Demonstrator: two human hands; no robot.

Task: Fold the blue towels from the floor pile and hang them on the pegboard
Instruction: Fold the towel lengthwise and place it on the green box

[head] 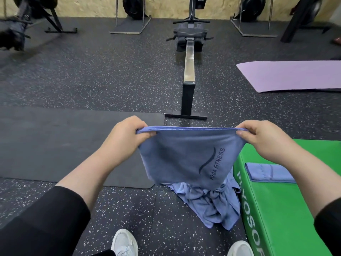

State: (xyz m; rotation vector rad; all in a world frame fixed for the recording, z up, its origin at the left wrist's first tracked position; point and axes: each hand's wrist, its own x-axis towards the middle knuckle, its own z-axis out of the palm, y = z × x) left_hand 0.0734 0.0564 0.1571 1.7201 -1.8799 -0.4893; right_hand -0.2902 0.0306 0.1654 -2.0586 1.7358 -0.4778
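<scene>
Towel [186, 156] (seemingly folded) between hands [127, 133]

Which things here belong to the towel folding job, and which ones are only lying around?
Job:
- held towel, gripped by left hand and right hand
- towel pile on the floor
- folded towel on the green box

Lying about:
- rowing machine
- purple mat
- black mat

No pegboard is in view.

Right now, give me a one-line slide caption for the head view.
Both hands, left hand and right hand, stretch a blue towel above the floor pile.
</scene>
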